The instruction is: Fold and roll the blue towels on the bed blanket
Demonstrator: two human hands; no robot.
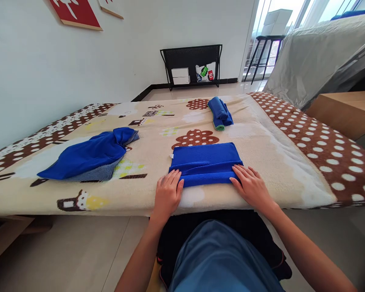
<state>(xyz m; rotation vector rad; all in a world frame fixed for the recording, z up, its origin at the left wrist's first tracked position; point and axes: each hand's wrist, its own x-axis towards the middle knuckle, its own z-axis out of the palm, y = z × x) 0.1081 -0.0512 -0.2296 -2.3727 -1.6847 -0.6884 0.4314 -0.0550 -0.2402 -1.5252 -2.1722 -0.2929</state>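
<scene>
A blue towel (205,156) lies on the bed in front of me, its near edge turned over into a thick fold or roll. My left hand (168,190) holds the left end of that roll, with fingers on top and the thumb at the near side. At the opposite end my right hand (252,185) has hold of the roll in much the same way. A small white tag shows at the towel's left edge. Beyond it lie rolled blue towels (220,112), one with a green edge. Off to the left is a loosely heaped blue and grey cloth (93,155).
A cream and brown patterned blanket (158,162) covers the bed, whose near edge is just below my hands. Past the far edge stands a black rack (191,56) with white boxes. A wooden box (346,111) and a plastic-covered piece of furniture (322,56) are on the right.
</scene>
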